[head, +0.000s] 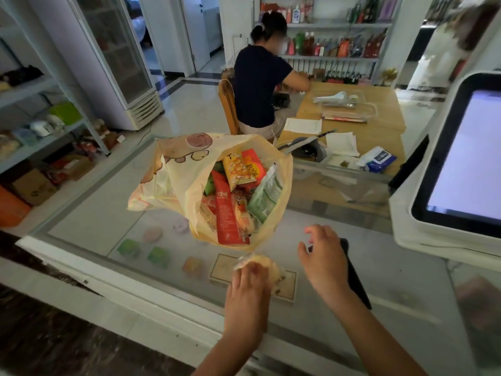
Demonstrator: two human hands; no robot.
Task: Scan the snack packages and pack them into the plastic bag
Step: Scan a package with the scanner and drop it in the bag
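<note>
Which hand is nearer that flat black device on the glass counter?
Right. The right hand is over the far end of the flat black device; the left hand is apart to its left, holding a pale clear-wrapped snack.

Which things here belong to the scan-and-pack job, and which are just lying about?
Job: plastic bag, red snack packet in it, wrapped snack gripped by left hand, black handheld device by right hand, checkout screen.
Lying about: wet wipes pack, tray of spoons, paper sheets.
</note>
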